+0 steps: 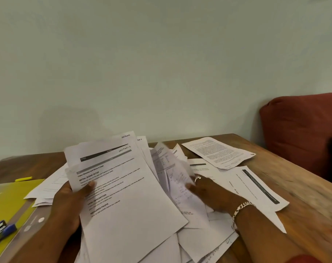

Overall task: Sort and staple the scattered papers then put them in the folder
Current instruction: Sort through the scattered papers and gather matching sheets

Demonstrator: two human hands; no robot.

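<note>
Head view, the only one: still mid-sort I'd say; left hand has a fanned stack pinched, thumb on top, raised over the heap; right hand grips one blurry sheet at its edge, so both grips are holding paper; loose papers lie all over the wooden worktop, some well apart at the far right; yellow folder sits at the left with a blue-ended thing on it, maybe the stapler, can't tell; handwritten section labels show on the top corners, so the next move probably calls for reading that sheet's label and matching it to the stack; nothing looks stapled yet.
</note>
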